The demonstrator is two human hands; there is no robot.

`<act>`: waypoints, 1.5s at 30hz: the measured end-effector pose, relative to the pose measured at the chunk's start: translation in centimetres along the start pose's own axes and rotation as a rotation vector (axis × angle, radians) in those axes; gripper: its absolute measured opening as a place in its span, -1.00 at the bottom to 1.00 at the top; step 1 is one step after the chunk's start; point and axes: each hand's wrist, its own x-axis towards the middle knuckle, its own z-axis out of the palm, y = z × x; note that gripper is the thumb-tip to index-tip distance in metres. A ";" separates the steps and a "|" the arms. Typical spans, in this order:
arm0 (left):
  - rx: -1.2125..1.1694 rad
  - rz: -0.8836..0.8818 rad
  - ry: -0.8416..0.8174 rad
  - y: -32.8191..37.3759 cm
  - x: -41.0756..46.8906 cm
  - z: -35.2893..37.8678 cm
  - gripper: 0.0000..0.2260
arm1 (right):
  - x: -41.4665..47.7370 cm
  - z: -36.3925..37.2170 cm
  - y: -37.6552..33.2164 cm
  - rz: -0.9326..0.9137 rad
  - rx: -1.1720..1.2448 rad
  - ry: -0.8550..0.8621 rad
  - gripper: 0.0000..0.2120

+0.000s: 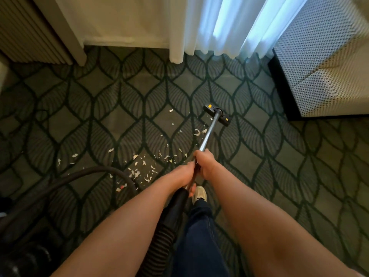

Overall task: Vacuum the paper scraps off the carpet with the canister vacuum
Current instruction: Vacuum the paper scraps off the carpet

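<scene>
White paper scraps (pixel 139 166) lie scattered over the dark green patterned carpet (pixel 99 108), from the left near the hose up toward the floor head. My right hand (pixel 205 162) grips the metal wand (pixel 208 134) high on its shaft. My left hand (pixel 182 175) holds the wand's handle just behind it, where the black ribbed hose (pixel 167 230) joins. The black floor head (pixel 217 115) with yellow marks rests flat on the carpet at the far end, just past the upper scraps.
The hose loops left (pixel 83 172) to the dark canister (pixel 22 254) at the bottom left. White curtains (pixel 215 27) hang ahead, a patterned armchair (pixel 327 76) stands at right, a ribbed cabinet (pixel 34 31) at left. My shoe (pixel 199 193) is under my hands.
</scene>
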 end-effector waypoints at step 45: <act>-0.303 -0.095 0.110 16.4 20.5 6.1 -0.52 | 23.5 -8.9 -10.4 0.015 -0.333 -0.009 -0.70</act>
